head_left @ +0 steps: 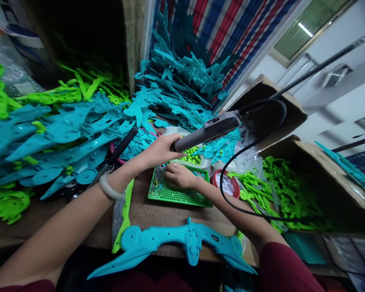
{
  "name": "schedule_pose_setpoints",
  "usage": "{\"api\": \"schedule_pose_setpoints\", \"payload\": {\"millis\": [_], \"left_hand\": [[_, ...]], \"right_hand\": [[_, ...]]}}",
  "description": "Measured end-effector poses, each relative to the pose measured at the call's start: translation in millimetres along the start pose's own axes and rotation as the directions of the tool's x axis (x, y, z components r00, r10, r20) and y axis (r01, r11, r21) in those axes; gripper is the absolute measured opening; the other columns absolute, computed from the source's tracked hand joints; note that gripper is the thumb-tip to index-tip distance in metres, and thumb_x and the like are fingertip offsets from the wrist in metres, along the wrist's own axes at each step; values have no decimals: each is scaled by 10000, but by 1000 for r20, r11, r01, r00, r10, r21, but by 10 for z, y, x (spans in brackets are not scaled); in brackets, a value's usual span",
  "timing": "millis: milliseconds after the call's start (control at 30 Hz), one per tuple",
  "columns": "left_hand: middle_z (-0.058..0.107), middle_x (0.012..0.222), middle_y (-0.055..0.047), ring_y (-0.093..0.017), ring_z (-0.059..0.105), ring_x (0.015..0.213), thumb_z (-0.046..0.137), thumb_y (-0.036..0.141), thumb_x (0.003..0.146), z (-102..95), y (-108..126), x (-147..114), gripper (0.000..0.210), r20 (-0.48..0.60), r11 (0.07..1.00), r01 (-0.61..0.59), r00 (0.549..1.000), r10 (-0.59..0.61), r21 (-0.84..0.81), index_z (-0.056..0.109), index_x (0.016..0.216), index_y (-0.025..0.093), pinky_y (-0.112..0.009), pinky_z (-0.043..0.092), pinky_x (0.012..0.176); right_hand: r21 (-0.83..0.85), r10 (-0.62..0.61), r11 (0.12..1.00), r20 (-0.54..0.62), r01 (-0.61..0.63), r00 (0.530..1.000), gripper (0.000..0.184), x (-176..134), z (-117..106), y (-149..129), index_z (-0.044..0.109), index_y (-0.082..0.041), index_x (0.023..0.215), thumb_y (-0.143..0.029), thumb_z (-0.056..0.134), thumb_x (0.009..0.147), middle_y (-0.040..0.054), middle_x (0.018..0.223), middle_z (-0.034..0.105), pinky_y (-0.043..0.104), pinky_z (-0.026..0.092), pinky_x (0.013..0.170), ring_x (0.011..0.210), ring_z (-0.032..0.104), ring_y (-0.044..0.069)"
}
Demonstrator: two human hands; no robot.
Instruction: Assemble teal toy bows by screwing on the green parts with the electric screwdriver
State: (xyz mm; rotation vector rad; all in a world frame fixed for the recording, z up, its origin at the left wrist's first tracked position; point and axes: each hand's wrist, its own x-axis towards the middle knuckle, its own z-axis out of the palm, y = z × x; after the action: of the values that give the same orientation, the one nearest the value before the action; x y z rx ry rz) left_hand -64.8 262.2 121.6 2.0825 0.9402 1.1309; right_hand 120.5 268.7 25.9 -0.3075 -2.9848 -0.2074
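My left hand, with a pale bangle at its wrist, grips the lower end of a grey electric screwdriver. The tool slants up to the right, and its tip is hidden by the hand. Below it, my right hand reaches into a green perforated basket of small metal screws. Its fingers are bent together, and whatever they pinch is too small to make out. Closest to my body, a turquoise plastic bow-shaped part lies across the table edge.
Turquoise parts are heaped at left and at the back. A red basket stands right of the green one. Lime parts fill a carton at right. A black cable loops over my right forearm.
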Motion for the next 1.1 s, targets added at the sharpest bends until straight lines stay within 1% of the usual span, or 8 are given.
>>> {"api": "schedule_pose_setpoints", "payload": {"millis": [167, 267, 433, 633, 767, 933, 1033, 1100], "left_hand": [[621, 843, 27, -155, 561, 786, 746, 230, 780, 73, -33, -12, 224, -40, 999, -14, 999, 12, -33, 604, 946, 177, -267, 380, 697], [649, 881, 17, -161, 590, 817, 753, 249, 792, 120, -27, -62, 251, -59, 996, -19, 998, 14, -82, 610, 987, 181, -266, 397, 705], [691, 958, -8, -168, 631, 890, 763, 185, 788, 153, -39, -166, 289, -66, 992, -40, 997, 33, -117, 625, 1042, 167, -271, 432, 761], [672, 889, 12, -147, 609, 802, 783, 229, 796, 180, -14, -256, 269, -135, 996, -56, 990, 46, -67, 616, 997, 164, -254, 414, 703], [696, 948, -9, -155, 630, 846, 771, 201, 800, 196, 14, -279, 280, -118, 997, -78, 990, 75, -20, 618, 1032, 160, -257, 429, 735], [705, 971, -28, -169, 636, 857, 781, 240, 803, 205, 20, -291, 308, -66, 995, -77, 995, 81, 63, 623, 1053, 154, -273, 436, 749], [691, 996, -52, -194, 634, 898, 787, 283, 807, 188, 84, -298, 316, -43, 968, -77, 995, 90, 239, 628, 1044, 148, -286, 434, 741], [681, 988, -73, -215, 631, 893, 771, 356, 829, 219, 206, -312, 324, -1, 914, -60, 998, 67, 402, 632, 1026, 139, -303, 429, 723]], "right_hand": [[32, 16, 999, -3, -16, 1000, 268, 74, 43, -219, 553, -174, 925, -431, 494, 973, 115, 949, 577, 385, 440, 784, 896, 489, 249], [18, -36, 999, 8, 36, 999, 193, 114, 93, -235, 543, -200, 871, -332, 473, 991, 66, 881, 570, 354, 421, 768, 864, 490, 221], [-58, 94, 994, -12, -95, 996, 222, -125, 23, -25, 558, -165, 827, -182, 386, 966, 97, 825, 558, 349, 357, 652, 761, 453, 224], [-7, 34, 999, 7, -34, 999, 223, -12, 124, -180, 561, -197, 840, -305, 432, 986, 60, 855, 580, 336, 381, 698, 783, 460, 203], [-6, 130, 991, -32, -131, 991, 269, -121, 61, -95, 560, -173, 810, -181, 360, 989, 78, 788, 570, 349, 361, 678, 739, 439, 206], [105, 173, 981, -79, -165, 982, 235, -344, -96, -167, 540, -204, 764, -286, 488, 978, 42, 763, 548, 335, 389, 678, 733, 453, 192], [177, 329, 939, -216, -294, 919, 130, -482, -297, -326, 562, -208, 954, -260, 452, 999, 36, 830, 530, 328, 413, 682, 754, 476, 188], [277, 506, 861, -379, -426, 775, 248, -573, -499, -474, 475, -215, 1246, -286, 406, 1019, 68, 985, 522, 339, 448, 720, 855, 515, 202]]}}
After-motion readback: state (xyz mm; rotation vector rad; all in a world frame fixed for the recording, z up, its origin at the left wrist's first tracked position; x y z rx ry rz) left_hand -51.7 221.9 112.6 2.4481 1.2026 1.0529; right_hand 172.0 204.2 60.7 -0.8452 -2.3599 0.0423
